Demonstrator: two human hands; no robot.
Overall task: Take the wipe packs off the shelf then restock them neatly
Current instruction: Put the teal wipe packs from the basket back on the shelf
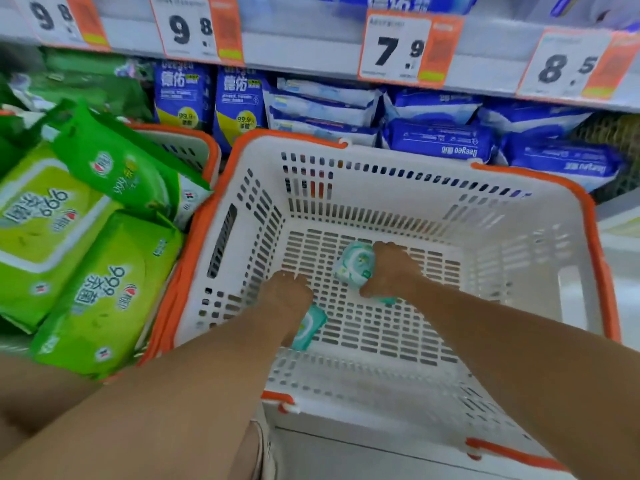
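Left hand (289, 292): reaches down into the white basket (540, 244) at frame centre, fingers curled over a teal wipe pack (309, 328) on the basket floor
Right hand (391, 271): arm extended, fingers wrapped round a second teal pack (355, 265), mid-basket

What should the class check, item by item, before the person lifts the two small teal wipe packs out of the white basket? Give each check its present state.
1. Right hand grips a teal pack: ok.
2. Left hand holds the other teal pack: cannot tell; the hand covers most of it.
3. No other goods lie on the white basket floor: ok.
4. Shelf slot for teal packs is free: cannot tell; only blue packs and green packs show there.
5. Green packs in the neighbouring basket stay clear of the lift path: ok.
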